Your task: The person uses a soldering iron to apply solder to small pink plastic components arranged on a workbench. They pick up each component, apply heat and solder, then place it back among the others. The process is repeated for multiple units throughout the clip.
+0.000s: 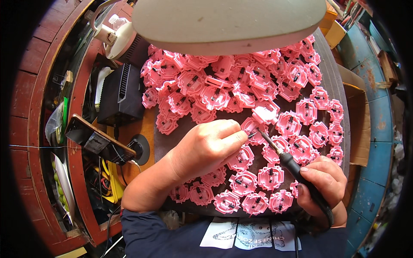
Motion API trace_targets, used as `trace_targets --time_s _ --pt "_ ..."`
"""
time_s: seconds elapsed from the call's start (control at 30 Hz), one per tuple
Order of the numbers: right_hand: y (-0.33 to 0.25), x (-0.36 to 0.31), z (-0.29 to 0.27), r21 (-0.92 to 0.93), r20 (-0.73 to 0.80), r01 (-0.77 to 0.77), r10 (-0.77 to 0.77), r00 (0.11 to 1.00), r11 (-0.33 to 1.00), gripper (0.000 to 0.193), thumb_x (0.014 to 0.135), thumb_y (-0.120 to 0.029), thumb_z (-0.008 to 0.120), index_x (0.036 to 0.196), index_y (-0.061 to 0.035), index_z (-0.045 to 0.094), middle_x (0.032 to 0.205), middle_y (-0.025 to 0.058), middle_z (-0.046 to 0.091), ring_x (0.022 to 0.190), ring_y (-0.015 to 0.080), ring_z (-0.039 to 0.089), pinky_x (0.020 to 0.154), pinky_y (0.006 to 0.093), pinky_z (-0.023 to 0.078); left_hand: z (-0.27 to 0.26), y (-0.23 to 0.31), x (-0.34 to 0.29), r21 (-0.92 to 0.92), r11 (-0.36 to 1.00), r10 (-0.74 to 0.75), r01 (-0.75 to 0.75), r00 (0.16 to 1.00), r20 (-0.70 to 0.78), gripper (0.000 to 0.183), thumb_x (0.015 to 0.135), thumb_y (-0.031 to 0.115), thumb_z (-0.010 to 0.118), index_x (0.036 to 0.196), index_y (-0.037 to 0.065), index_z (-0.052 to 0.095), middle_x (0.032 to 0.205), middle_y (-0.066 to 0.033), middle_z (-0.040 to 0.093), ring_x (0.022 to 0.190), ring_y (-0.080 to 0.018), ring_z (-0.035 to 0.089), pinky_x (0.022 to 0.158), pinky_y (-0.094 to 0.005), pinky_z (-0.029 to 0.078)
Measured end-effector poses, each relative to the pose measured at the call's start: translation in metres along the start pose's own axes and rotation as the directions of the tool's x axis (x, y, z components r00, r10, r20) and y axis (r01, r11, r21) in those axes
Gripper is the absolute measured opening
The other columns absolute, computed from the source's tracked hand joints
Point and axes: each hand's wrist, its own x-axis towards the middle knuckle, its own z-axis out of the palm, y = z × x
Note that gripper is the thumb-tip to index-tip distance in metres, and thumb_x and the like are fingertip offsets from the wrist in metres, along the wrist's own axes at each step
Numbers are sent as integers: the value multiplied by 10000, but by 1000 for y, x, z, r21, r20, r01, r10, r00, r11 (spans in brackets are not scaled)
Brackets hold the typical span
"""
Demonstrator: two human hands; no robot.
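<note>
My right hand [325, 182] grips a black-handled soldering iron [294, 167], its metal tip slanting up and left over a round pink plastic housing [249, 125]. Fingers pinched, my left hand [211, 139] is just left of that tip; a short, thin, silvery wire [253, 133] shows at its fingertips. Whether the tip touches the wire or the housing I cannot tell. Around both hands lie many similar pink housings [244, 182] with small black and metal parts inside. Part of the work spot is hidden behind my left fingers.
A heap of pink housings [215, 96] fills the far part of the dark board [165, 144]. Overhead hangs a large pale lamp shade [228, 26]. To the left are a phone on a stand [99, 139] and a black box [120, 99]; at right, a cardboard box [359, 124].
</note>
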Motion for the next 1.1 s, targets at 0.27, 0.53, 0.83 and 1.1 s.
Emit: trace_targets --time_s 0.27,0.53,0.83,1.1 --pt "0 -1 0 10 5 -1 1 1000 1000 366 758 -14 791 1111 21 701 825 136 687 601 250 639 539 367 512 2 -4 -1 -5 1000 -15 15 1000 18 231 824 -13 797 1040 -3 717 927 -126 696 791 -312 726 676 -396 599" --pt "-7 -3 -8 -43 -39 -25 24 999 999 328 794 -51 804 1105 -13 705 823 126 683 623 256 650 560 371 521 -23 7 -1 -59 996 -74 72 997 -32 200 870 -68 779 1054 -7 730 942 -129 723 795 -287 730 696 -374 599" --pt "-13 -16 -20 -51 -151 -72 64 986 996 272 824 -100 791 1079 -55 707 796 103 663 613 257 616 576 373 507 -50 32 18 -138 990 -46 29 992 -120 196 869 -105 769 1029 5 748 923 -109 709 769 -206 701 657 -306 555" --pt "-6 -31 -29 -4 -142 -69 68 988 998 318 727 -60 751 1043 -54 711 770 98 650 591 253 608 565 373 504 -11 47 20 -43 999 26 -21 994 111 225 834 -50 795 1034 -9 703 886 -121 679 737 -294 692 637 -389 568"
